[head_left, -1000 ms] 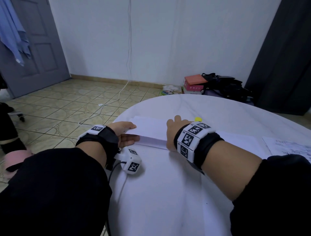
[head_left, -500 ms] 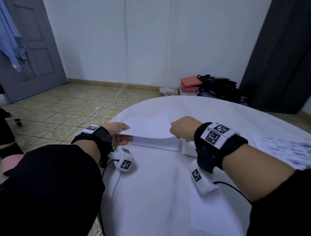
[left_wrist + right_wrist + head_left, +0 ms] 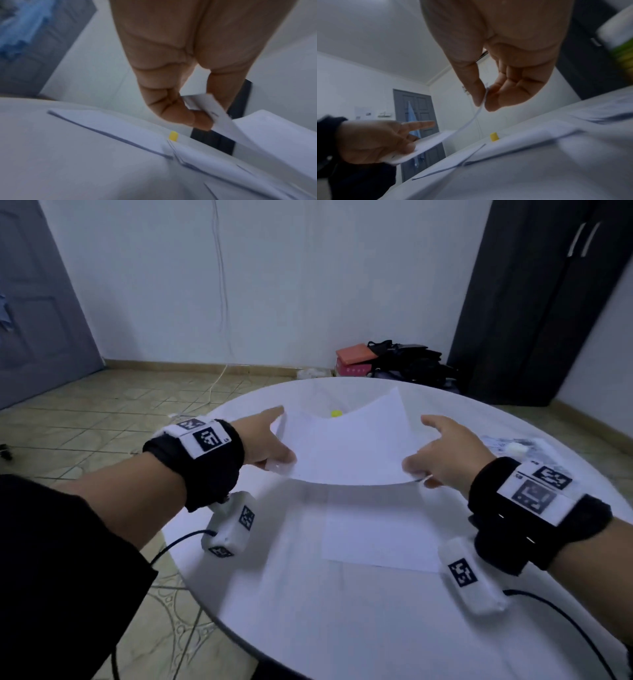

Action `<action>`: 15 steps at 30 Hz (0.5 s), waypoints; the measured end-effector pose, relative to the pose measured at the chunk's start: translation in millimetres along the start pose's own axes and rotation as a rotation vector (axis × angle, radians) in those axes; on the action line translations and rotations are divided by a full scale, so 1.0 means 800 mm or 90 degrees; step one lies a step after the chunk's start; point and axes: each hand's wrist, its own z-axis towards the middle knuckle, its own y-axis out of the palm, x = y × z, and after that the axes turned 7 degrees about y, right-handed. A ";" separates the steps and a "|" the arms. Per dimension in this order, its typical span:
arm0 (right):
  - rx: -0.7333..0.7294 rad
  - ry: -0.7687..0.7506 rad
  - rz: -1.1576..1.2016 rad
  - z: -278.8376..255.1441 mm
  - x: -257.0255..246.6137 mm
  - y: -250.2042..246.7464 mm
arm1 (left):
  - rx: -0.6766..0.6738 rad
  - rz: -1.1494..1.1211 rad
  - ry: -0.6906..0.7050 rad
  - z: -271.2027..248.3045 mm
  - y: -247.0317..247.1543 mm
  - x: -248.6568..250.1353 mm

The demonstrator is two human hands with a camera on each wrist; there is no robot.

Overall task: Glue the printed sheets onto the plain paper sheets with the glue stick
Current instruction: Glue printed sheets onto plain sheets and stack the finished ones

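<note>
A plain white sheet hangs sagging in the air above the round white table. My left hand pinches its near left corner, thumb on top. At the near right edge, my right hand pinches the sheet between thumb and fingers. Another plain sheet lies flat on the table under the lifted one. A yellow glue stick cap shows just behind the held sheet, and again in the wrist views. Printed sheets lie at the table's right edge.
More white paper lies on the table left of the yellow cap. A blurred white and green object is close to my right wrist. On the floor behind the table are boxes and dark bags. A dark wardrobe stands at the right.
The top sheet has come off the stack: the right hand took hold of it, and both hands lifted it and carried it over the table's middle.
</note>
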 end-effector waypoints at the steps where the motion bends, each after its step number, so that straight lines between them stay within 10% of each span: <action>1: -0.010 0.026 -0.007 -0.006 0.013 -0.013 | -0.016 0.048 0.034 -0.007 0.010 0.007; 15: -0.127 0.167 -0.281 -0.040 0.093 -0.069 | -0.233 0.204 0.098 -0.037 0.094 0.037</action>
